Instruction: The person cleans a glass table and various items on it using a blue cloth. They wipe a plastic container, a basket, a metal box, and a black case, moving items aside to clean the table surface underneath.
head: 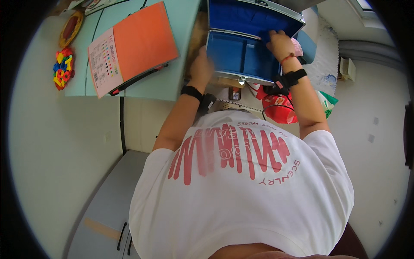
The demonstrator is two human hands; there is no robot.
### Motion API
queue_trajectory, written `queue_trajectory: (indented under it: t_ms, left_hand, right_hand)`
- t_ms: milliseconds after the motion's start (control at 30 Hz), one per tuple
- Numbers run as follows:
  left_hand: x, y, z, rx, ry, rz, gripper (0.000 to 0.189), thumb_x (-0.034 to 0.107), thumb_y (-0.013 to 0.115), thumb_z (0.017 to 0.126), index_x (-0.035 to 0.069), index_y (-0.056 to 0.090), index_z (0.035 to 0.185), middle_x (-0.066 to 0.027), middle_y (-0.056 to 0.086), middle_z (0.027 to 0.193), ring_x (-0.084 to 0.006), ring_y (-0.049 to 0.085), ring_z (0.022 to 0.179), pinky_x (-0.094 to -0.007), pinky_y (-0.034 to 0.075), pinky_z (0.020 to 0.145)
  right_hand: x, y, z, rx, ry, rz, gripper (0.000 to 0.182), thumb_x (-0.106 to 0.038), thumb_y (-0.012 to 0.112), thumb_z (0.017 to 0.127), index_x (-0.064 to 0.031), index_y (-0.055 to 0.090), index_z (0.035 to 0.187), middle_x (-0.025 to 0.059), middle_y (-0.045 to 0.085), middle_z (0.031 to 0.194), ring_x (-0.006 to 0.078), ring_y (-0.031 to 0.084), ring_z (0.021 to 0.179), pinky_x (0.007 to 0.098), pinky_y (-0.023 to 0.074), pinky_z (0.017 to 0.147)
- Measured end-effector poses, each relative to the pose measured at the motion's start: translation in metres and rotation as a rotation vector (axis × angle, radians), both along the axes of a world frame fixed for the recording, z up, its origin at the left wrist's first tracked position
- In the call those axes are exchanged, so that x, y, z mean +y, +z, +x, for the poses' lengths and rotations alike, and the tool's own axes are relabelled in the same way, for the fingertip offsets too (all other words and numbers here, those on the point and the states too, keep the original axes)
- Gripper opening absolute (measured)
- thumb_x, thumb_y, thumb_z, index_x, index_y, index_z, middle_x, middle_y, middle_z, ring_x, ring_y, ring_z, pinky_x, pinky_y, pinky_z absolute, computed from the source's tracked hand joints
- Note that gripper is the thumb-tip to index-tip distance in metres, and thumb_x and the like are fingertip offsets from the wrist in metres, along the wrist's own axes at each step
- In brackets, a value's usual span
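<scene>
An aluminium-edged case [226,73] with a blue lining stands with its lid [237,16] raised. Its blue tray [226,51] is split by a divider and shows nothing inside. My left hand [202,66], blurred, is at the case's left side; whether it grips the edge is not clear. My right hand [279,45] is at the right part of the lid's lower edge, its fingertips against the blue lining, where a small dark blue patch shows; whether they pinch it I cannot tell. A metal latch [242,80] sits on the front wall.
On the pale green table [152,87] at the left lie an orange sheet [145,39] with a printed colour chart, colourful plastic pieces [63,68] and an oval woven-edged item [71,29]. Below the case are a red bag [279,110] and a small dark box [235,93]. A grey cabinet [100,207] stands lower left.
</scene>
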State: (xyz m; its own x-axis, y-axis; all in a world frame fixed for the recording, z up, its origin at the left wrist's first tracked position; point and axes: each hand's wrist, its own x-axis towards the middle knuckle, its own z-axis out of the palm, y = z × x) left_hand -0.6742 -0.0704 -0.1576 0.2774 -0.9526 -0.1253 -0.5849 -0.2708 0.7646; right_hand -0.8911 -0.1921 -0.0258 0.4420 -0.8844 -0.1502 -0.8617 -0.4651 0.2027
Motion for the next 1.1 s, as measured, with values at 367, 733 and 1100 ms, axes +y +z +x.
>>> queue_trajectory:
  t_ms: [367, 733, 1100]
  left_hand:
    - [0.022, 0.001, 0.012, 0.829, -0.135, 0.208, 0.068, 0.050, 0.043, 0.096, 0.025, 0.014, 0.151, -0.0090, 0.023, 0.152, -0.0285, 0.029, 0.136, -0.0512, 0.040, 0.099]
    - [0.027, 0.026, 0.002, 0.885, 0.014, 0.315, 0.063, 0.036, 0.049, 0.096, 0.027, 0.019, 0.150, -0.0095, 0.030, 0.147, -0.0287, 0.038, 0.129, -0.0446, 0.048, 0.093]
    - [0.025, 0.014, -0.002, 0.656, -0.030, 0.255, 0.063, 0.017, 0.044, 0.089, 0.021, 0.024, 0.149, -0.0128, 0.043, 0.137, -0.0270, 0.051, 0.111, -0.0360, 0.054, 0.082]
  right_hand:
    - [0.012, -0.119, 0.083, -0.418, 0.163, 0.357, 0.035, -0.014, 0.065, 0.076, -0.0005, 0.062, 0.108, 0.0229, 0.061, 0.102, 0.0378, 0.058, 0.098, 0.0433, 0.0482, 0.086]
    - [0.022, -0.041, 0.037, -0.233, 0.260, 0.488, 0.036, -0.024, 0.064, 0.074, -0.0094, 0.066, 0.107, 0.0177, 0.062, 0.100, 0.0356, 0.061, 0.093, 0.0416, 0.0496, 0.081]
    - [0.035, -0.044, -0.048, 0.062, 0.143, 0.416, 0.037, -0.026, 0.063, 0.074, -0.0019, 0.065, 0.103, 0.0231, 0.065, 0.094, 0.0355, 0.064, 0.087, 0.0410, 0.0510, 0.079]
